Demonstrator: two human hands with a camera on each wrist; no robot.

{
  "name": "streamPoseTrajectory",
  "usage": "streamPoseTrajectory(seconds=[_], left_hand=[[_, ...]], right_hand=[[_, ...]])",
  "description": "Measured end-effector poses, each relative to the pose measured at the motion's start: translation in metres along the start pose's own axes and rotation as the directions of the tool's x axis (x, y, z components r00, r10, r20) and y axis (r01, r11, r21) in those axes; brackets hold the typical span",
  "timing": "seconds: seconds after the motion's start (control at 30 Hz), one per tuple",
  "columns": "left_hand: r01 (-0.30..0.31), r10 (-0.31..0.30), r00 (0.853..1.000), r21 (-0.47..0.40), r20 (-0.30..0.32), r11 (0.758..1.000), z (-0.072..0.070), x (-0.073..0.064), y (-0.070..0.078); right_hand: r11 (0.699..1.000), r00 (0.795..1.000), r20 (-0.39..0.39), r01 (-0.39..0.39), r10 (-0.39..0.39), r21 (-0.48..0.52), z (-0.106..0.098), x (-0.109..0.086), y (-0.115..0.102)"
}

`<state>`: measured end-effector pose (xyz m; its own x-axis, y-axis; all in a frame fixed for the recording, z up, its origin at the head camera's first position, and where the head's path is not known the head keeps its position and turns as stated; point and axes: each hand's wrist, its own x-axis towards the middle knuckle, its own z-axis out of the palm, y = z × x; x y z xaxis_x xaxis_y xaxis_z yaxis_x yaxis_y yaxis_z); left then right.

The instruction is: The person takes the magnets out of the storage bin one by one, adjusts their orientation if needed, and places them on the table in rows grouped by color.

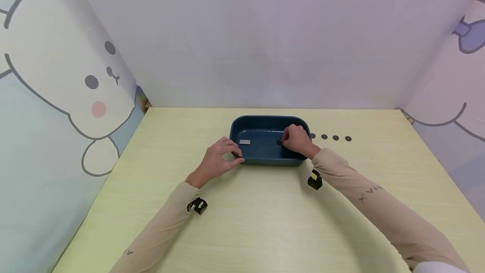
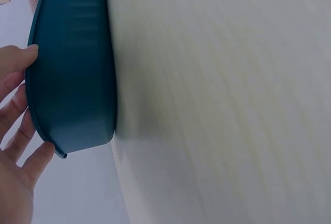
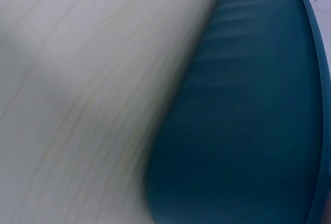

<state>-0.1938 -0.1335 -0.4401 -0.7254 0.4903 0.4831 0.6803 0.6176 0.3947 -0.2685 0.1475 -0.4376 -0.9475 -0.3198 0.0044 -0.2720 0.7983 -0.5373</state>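
Observation:
A dark blue rectangular basin [image 1: 261,161] with rounded corners sits on the table. My left hand [image 1: 217,158] holds its near left corner, with the thumb at the front rim and the fingers at the left side; the left wrist view shows the fingertips [image 2: 32,49] on the rim. My right hand [image 1: 299,140] reaches over the right end and pinches a small dark flat piece [image 1: 280,142] inside, mostly hidden by the fingers. A small light grey rectangular piece [image 1: 244,142] lies on the basin floor near the left hand.
Several flat dark discs [image 1: 335,137] lie in a row on the pale wooden table [image 1: 265,214], right of the basin. A plain pale wall [image 1: 273,45] stands behind the table, with cartoon-printed panels at both sides.

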Motion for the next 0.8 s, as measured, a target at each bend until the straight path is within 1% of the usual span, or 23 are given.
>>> streamPoseTrajectory(seconds=[0.07, 0.13, 0.3, 0.4, 0.5, 0.63, 0.73, 0.8], left_hand=[[-0.004, 0.004, 1.000, -0.001, -0.003, 1.000, 0.0002, 0.0001, 0.0000], [-0.009, 0.009, 1.000, 0.000, -0.008, 1.000, 0.0002, -0.0001, -0.0001], [-0.003, 0.003, 1.000, -0.001, -0.010, 1.000, 0.0000, -0.0004, -0.0008], [0.001, -0.001, 1.000, -0.003, -0.005, 1.000, 0.0002, -0.0004, -0.0007], [-0.002, 0.002, 1.000, -0.002, -0.007, 1.000, 0.0006, -0.0006, -0.0005], [-0.010, 0.010, 1.000, 0.000, -0.012, 1.000, 0.0008, -0.0009, 0.0004], [-0.010, 0.010, 1.000, 0.005, -0.006, 1.000, 0.0002, -0.0011, 0.0009], [-0.004, 0.004, 1.000, 0.006, -0.004, 1.000, -0.0006, -0.0013, 0.0010]], right_hand=[[0.999, 0.999, -0.041, 0.032, -0.032, 0.008, -0.0003, -0.0009, -0.0004], [0.998, 0.997, -0.062, 0.057, -0.054, 0.041, -0.0003, -0.0012, -0.0002], [0.991, 0.997, -0.058, 0.064, -0.058, 0.120, 0.0003, -0.0003, 0.0018], [0.992, 0.995, -0.069, 0.077, -0.070, 0.101, 0.0002, -0.0008, 0.0027], [0.991, 0.991, -0.075, 0.113, -0.108, 0.073, 0.0001, -0.0018, 0.0033], [0.985, 0.987, -0.077, 0.145, -0.139, 0.091, 0.0008, -0.0022, 0.0046], [0.981, 0.992, -0.071, 0.113, -0.103, 0.159, 0.0013, -0.0023, 0.0056], [0.971, 0.996, -0.057, 0.076, -0.065, 0.227, 0.0006, -0.0028, 0.0057]])
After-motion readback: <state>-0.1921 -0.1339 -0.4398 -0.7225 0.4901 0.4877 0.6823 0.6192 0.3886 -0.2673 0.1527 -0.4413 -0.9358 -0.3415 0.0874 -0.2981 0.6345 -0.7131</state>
